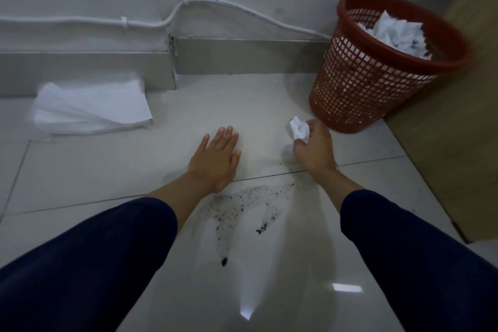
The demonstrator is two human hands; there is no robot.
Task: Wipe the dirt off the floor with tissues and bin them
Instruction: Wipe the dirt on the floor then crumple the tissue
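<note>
Black dirt (239, 210) lies scattered on the pale floor tiles between my forearms, with a dark clump nearer me. My left hand (217, 158) rests flat on the floor, fingers straight, just beyond the dirt. My right hand (314, 147) grips a crumpled white tissue (299, 129) just in front of the red mesh bin (358, 89). The bin holds several crumpled white tissues (396, 32) piled near its rim. A stack of clean white tissues (91, 106) lies on the floor at the far left by the skirting.
A grey wall with a white cable (151, 23) and a tiled skirting (229, 56) runs across the back. A wooden panel (458, 116) stands on the right, behind the bin. A few dirt specks (285, 163) lie by my right wrist.
</note>
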